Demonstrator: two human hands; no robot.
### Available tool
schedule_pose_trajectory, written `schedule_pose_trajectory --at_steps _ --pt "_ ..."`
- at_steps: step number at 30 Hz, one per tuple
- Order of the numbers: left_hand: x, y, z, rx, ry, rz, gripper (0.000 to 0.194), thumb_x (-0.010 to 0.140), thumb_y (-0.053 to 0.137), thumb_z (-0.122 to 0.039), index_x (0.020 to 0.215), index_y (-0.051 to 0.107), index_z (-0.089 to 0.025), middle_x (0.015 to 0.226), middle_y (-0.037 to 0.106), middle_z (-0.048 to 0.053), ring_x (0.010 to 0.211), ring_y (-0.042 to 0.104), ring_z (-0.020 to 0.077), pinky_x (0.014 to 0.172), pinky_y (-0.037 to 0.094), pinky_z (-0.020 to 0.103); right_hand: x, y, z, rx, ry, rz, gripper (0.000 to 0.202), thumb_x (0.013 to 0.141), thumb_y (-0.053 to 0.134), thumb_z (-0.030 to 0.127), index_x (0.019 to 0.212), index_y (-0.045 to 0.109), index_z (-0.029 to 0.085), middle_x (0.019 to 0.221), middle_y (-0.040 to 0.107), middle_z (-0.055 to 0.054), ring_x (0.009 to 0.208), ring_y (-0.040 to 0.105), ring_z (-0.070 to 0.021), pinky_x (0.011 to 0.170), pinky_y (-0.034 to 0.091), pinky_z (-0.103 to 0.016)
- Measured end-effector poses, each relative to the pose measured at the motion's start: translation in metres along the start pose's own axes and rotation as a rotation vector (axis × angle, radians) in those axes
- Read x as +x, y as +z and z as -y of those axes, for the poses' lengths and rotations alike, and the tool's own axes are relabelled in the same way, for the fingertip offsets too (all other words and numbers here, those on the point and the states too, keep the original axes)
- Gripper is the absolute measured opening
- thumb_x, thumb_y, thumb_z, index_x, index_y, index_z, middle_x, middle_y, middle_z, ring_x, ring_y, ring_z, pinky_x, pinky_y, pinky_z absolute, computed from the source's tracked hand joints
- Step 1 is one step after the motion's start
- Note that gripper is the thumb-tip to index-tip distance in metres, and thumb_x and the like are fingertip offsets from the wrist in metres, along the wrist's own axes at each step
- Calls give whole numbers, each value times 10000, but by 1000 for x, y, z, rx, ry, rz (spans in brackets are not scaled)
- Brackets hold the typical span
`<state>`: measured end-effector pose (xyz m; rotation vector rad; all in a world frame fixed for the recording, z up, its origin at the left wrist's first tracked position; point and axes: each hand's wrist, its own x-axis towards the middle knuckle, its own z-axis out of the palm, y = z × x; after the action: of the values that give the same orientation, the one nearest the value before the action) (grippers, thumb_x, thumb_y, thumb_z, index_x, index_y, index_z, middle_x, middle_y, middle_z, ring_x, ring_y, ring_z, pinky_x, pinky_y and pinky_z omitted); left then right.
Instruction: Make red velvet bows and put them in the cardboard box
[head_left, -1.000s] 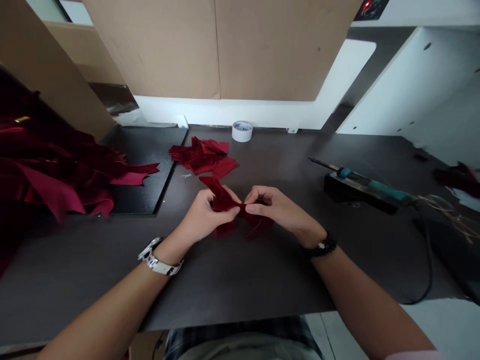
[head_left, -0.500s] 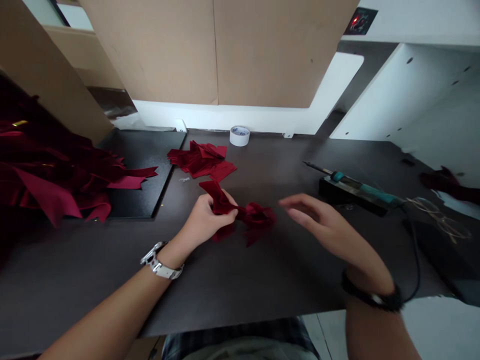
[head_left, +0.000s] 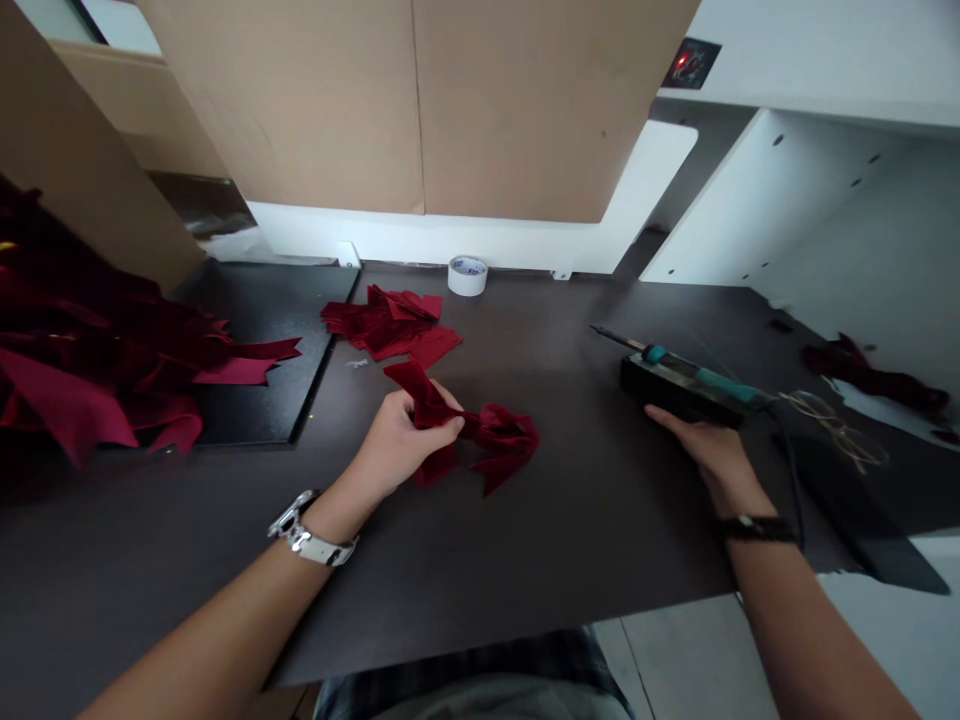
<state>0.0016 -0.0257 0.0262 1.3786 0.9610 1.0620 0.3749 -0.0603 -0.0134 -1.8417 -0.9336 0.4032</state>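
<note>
My left hand (head_left: 405,435) pinches one side of a red velvet bow (head_left: 506,440) over the dark table (head_left: 525,570). The bow's loops and tails spread out to the right of my fingers. On the right, my right hand (head_left: 705,445) is at the near side of a black box (head_left: 675,388), its thumb or a finger stretched along the box's lower edge; the other fingers are hidden. A soldering-iron-like tool (head_left: 656,355) with a teal grip lies on top of the box, its tip pointing left.
Cut red ribbon pieces (head_left: 390,325) lie behind my left hand, near a white tape roll (head_left: 467,275). Many red ribbons (head_left: 112,350) are heaped on a black board (head_left: 277,300) at left. Glasses (head_left: 836,430) and a cable are at right. Cardboard (head_left: 420,110) stands behind.
My right hand has moved right, from beside the bow to the black box. My left hand still holds the bow. The view has shifted slightly.
</note>
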Motion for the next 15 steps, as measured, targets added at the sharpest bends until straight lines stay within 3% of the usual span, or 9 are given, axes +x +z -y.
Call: schedule_pose_trajectory --at_steps 4,7,9,12,15 --pt "1 -1 0 -37 -15 -30 130 615 722 -201 675 614 -160 597 584 -40 563 533 106 565 412 231 7 15 13 135 56 -39 642 429 882 354 1007 657 190 1188 626 -114 1205 527 -323 1120 329 -503" --pt "2 -2 2 -63 -7 -52 132 615 722 -195 680 613 -158 596 579 -45 565 529 102 564 404 228 4 17 17 228 87 -131 558 427 881 294 924 654 177 1121 649 -112 1156 561 -316 1073 402 -489" --pt "2 -3 2 -64 -1 -73 131 615 722 -196 682 615 -158 597 581 -43 562 528 103 564 404 231 -4 14 21 314 90 -106 495 430 874 269 863 648 180 1058 669 -98 1122 582 -302 1028 453 -449" --pt "3 -5 2 -56 17 -114 125 623 721 -200 682 619 -158 610 590 -36 568 535 109 576 416 242 -27 7 29 480 88 -43 416 467 852 286 814 640 200 998 680 -63 1059 616 -263 943 515 -378" --pt "3 -7 1 -55 57 -152 125 634 728 -205 690 626 -158 647 608 -29 593 550 112 606 432 247 -68 5 37 616 105 -125 406 489 841 278 846 654 228 1014 680 -36 1010 634 -232 906 533 -351"
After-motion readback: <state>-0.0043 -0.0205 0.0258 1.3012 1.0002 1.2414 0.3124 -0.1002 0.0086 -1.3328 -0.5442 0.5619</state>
